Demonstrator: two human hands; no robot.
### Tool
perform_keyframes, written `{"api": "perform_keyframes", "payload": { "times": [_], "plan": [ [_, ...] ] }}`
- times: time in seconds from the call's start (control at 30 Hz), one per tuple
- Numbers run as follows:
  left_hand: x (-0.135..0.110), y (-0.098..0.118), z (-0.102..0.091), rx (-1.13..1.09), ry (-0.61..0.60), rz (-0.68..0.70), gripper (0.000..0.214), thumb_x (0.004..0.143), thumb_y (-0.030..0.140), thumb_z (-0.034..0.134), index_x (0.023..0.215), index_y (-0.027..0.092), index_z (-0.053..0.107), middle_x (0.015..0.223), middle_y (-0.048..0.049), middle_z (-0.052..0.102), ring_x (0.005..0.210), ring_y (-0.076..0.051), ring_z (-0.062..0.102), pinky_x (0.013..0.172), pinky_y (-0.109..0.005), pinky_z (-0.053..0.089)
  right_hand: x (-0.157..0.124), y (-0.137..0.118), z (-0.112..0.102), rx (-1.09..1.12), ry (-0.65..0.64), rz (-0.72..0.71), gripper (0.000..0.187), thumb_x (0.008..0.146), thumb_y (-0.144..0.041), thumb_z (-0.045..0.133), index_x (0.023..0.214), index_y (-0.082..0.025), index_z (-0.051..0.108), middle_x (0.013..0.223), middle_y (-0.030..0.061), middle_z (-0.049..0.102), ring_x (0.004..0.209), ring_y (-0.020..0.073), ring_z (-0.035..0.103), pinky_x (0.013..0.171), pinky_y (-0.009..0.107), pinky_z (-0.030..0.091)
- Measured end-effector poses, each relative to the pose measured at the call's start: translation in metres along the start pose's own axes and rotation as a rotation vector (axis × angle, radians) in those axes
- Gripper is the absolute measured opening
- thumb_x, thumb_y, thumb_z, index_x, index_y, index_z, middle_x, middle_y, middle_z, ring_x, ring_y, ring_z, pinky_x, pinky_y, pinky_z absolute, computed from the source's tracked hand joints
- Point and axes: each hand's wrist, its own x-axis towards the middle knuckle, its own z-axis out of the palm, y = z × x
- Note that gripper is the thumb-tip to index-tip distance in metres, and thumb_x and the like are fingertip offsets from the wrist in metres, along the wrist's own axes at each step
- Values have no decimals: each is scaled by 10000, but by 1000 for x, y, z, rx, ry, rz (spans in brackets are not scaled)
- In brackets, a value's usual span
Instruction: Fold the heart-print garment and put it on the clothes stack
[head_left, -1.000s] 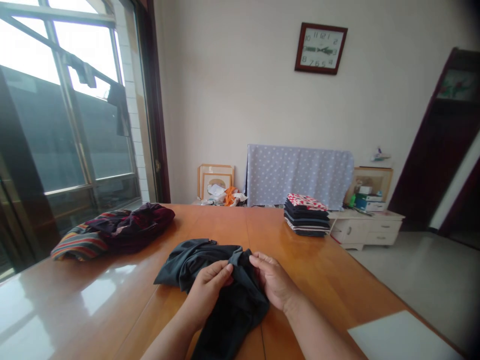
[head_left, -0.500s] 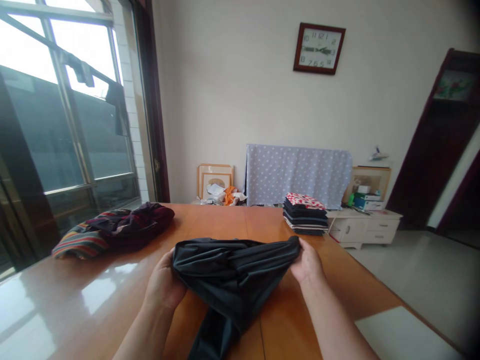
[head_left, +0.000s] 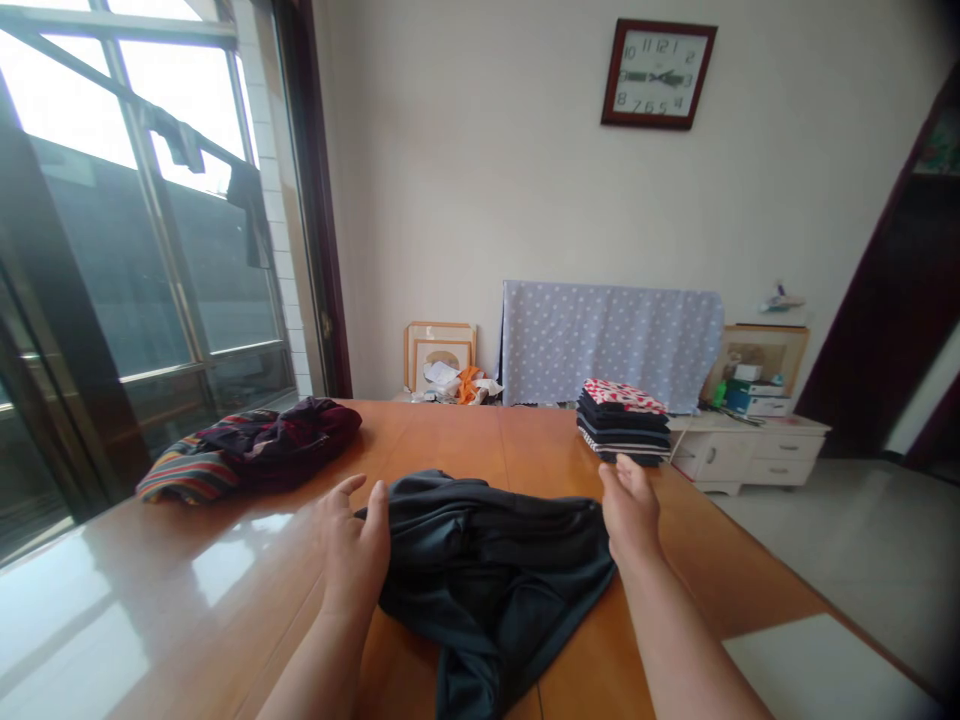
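A crumpled dark grey garment (head_left: pixel 487 560) lies on the wooden table (head_left: pixel 187 570), one end trailing towards me. My left hand (head_left: pixel 352 545) stands open at its left edge, fingers apart and touching or almost touching the cloth. My right hand (head_left: pixel 631 515) is open too, at the garment's far right edge, and holds nothing. Farther off, a stack of folded clothes (head_left: pixel 622 425) with a red-and-white piece on top sits beyond my right hand. A striped and dark red cloth bundle (head_left: pixel 255 450) lies beyond my left hand.
A white sheet (head_left: pixel 825 670) lies on the table's near right corner. Past the far edge stand a white drawer cabinet (head_left: pixel 750 455), a polka-dot cloth (head_left: pixel 607 345) and picture frames (head_left: pixel 439 355). A glass window (head_left: pixel 187 250) runs along the left.
My hands have let go of the garment, which held up between them before. It now lies on the table, and both hands are open with fingers spread.
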Motion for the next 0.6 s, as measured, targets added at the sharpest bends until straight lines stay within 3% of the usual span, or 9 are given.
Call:
{"api": "perform_keyframes", "payload": {
  "times": [0.07, 0.17, 0.27, 0.33, 0.4, 0.47, 0.53, 0.6],
  "plan": [
    [-9, 12, -4, 151, -40, 197, 285, 922, 493, 552, 904, 224, 643, 951, -54, 654, 1007, -263, 581, 960, -434, 389, -16, -13, 4, -45, -169, -67, 411, 828, -525, 657, 1062, -188, 686, 976, 66, 731, 909, 214, 676, 830, 318, 525],
    [-22, 26, -7, 183, -385, 425, 416, 950, 500, 527, 641, 221, 528, 683, 0, 574, 754, -193, 564, 812, -362, 382, -48, -33, 8, -155, -600, -153, 411, 926, -568, 534, 807, -199, 670, 649, -9, 618, 626, 152, 574, 646, 265, 460],
    [-32, 32, -3, 258, -605, 550, 417, 843, 611, 640, 700, 227, 564, 730, -4, 605, 793, -215, 571, 793, -363, 368, -77, -45, 13, -315, -914, -267, 430, 928, -574, 542, 717, -211, 634, 616, -27, 561, 610, 136, 525, 599, 245, 393],
    [-36, 31, 1, 339, -620, 563, 379, 798, 611, 686, 814, 239, 615, 845, -27, 650, 893, -260, 582, 818, -386, 365, -91, -45, 16, -459, -984, -344, 360, 856, -575, 648, 787, -222, 672, 698, -19, 602, 658, 144, 551, 615, 248, 382],
    [-37, 28, 5, 393, -607, 539, 257, 835, 495, 672, 895, 247, 635, 933, -43, 671, 970, -284, 586, 843, -403, 365, -97, -40, 20, -594, -981, -422, 291, 772, -505, 755, 886, -242, 704, 814, -6, 638, 726, 158, 585, 646, 257, 379],
    [-35, 22, 7, 394, -599, 492, 125, 882, 356, 603, 947, 255, 640, 983, -43, 686, 1011, -282, 596, 869, -414, 368, -97, -33, 23, -654, -955, -449, 189, 778, -393, 748, 900, -253, 713, 880, 4, 640, 761, 162, 599, 661, 263, 376],
    [-30, 16, 9, 341, -574, 426, 136, 912, 294, 535, 994, 265, 639, 1015, -35, 701, 1036, -272, 610, 900, -424, 373, -93, -29, 26, -592, -903, -410, 82, 831, -316, 669, 849, -249, 711, 882, 8, 638, 779, 163, 607, 688, 266, 395],
    [-24, 11, 9, 259, -511, 339, 168, 933, 307, 502, 1029, 272, 636, 1021, -27, 712, 1038, -264, 624, 917, -423, 385, -87, -28, 28, -412, -844, -323, 118, 870, -311, 612, 840, -244, 705, 867, 7, 651, 810, 170, 616, 742, 272, 430]
  ]
}}
